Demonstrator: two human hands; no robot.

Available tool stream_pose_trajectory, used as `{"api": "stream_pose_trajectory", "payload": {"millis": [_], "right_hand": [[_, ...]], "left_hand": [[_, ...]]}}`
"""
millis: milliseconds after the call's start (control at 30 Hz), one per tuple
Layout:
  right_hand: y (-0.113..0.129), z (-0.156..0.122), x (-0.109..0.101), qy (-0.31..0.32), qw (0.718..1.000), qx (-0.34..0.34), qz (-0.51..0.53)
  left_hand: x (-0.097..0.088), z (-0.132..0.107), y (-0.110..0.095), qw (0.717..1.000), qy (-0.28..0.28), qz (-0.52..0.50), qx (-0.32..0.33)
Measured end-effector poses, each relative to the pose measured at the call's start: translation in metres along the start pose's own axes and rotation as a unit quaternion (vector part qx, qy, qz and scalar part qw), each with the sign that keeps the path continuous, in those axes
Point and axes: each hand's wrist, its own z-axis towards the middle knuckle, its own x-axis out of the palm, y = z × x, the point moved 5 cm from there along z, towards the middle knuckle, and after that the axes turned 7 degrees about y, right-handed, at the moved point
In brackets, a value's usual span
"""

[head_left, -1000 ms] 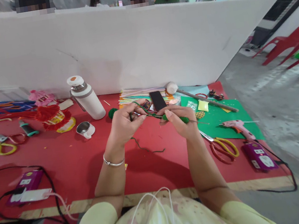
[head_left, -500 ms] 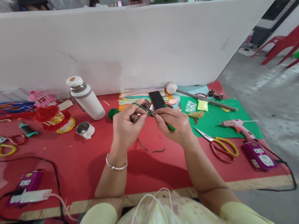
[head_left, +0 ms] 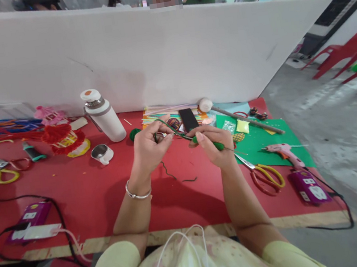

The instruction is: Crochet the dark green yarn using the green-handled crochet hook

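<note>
My left hand (head_left: 150, 149) is raised over the red table (head_left: 82, 189) with its fingers pinched on dark green yarn (head_left: 167, 171), whose loose end trails down onto the table. My right hand (head_left: 213, 144) is closed round a green-handled crochet hook (head_left: 212, 144), its thin tip pointing toward the left hand's fingers. The two hands nearly touch. A small ball of green yarn (head_left: 134, 134) lies just behind the left hand.
Behind the hands lie a black phone (head_left: 189, 119) and a stack of coloured sheets (head_left: 161, 112). A white bottle (head_left: 104, 116) and its cup (head_left: 102, 154) stand left. Right: green mat (head_left: 268, 142), scissors (head_left: 264, 174), pink glue gun (head_left: 283, 152), purple power strip (head_left: 307, 185). A white partition (head_left: 152, 52) backs the table.
My right hand drew in close to the left, then moved back out to the right with the hook handle showing again. The left hand stayed almost still, pinching the yarn.
</note>
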Motion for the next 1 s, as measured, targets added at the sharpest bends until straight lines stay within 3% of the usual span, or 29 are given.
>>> {"api": "stream_pose_trajectory", "payload": {"millis": [300, 667, 1000], "right_hand": [[-0.028, -0.004, -0.001, -0.035, 0.985, 0.1, 0.133], [-0.034, -0.004, 0.0, -0.028, 0.979, 0.129, 0.153], [-0.041, -0.005, -0.001, -0.027, 0.972, 0.126, 0.196]], "left_hand": [[0.009, 0.002, 0.005, 0.99, 0.057, -0.118, -0.052], [0.01, 0.005, 0.003, 0.986, 0.047, -0.149, -0.057], [0.014, 0.007, 0.01, 0.962, 0.073, -0.227, -0.132]]}}
